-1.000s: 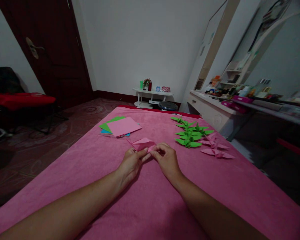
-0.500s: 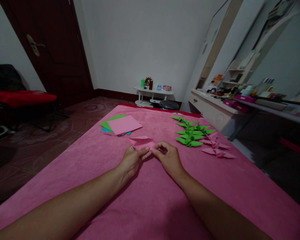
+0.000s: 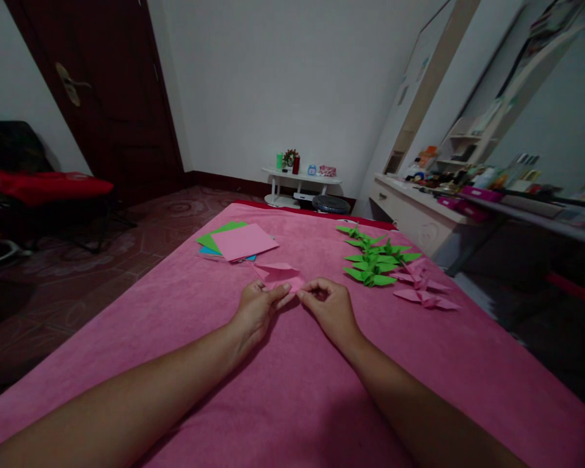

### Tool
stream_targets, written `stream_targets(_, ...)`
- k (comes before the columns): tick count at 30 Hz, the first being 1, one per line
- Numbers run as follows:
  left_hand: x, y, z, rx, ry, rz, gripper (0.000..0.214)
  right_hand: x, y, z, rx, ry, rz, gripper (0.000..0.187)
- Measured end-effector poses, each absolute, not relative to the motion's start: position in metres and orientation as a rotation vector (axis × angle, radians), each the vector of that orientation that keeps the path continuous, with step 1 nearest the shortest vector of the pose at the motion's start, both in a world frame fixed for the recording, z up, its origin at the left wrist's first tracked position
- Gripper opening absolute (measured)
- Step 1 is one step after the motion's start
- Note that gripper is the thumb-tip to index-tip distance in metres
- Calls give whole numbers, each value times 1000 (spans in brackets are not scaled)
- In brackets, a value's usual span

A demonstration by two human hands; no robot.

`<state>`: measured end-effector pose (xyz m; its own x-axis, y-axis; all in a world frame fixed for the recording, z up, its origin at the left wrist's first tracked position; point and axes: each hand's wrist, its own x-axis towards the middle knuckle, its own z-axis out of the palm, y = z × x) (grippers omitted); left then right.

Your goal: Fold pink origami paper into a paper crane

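Observation:
A partly folded sheet of pink origami paper [image 3: 279,275] is held just above the pink cloth, with one flap raised on its far side. My left hand [image 3: 259,308] pinches its near edge, thumb on top and fingers beneath. At the paper's right corner, my right hand [image 3: 327,305] has thumb and forefinger pressed together on it. Beyond my left hand lies a stack of square paper, with a pink sheet [image 3: 247,242] over green sheets [image 3: 209,242] and blue ones. To the right sit several folded green paper cranes [image 3: 370,278] and a few pink paper cranes [image 3: 426,299].
The pink cloth [image 3: 273,383] covers a wide, flat surface. Past its far edge stands a small white table [image 3: 299,175] with little items. A cluttered dresser [image 3: 414,201] is at the right, and a red-covered chair [image 3: 43,188] at the left.
Both hands keep their pinch on the pink paper, and the paper's raised flap has shifted very slightly. The whole view has moved a little.

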<state>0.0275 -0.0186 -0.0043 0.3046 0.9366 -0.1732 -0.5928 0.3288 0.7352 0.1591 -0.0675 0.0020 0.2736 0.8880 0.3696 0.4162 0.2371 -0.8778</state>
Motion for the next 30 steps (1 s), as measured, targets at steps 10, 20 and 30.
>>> stream_targets(10,31,-28,0,656,694,1153,25,154,-68,3,-1366,-1322,509,7)
stream_targets(20,31,-32,-1,688,584,1106,26,148,-67,0,-1367,-1335,417,10)
stream_targets(30,32,-30,1,747,586,1129,27,151,-69,4,-1398,-1438,375,10)
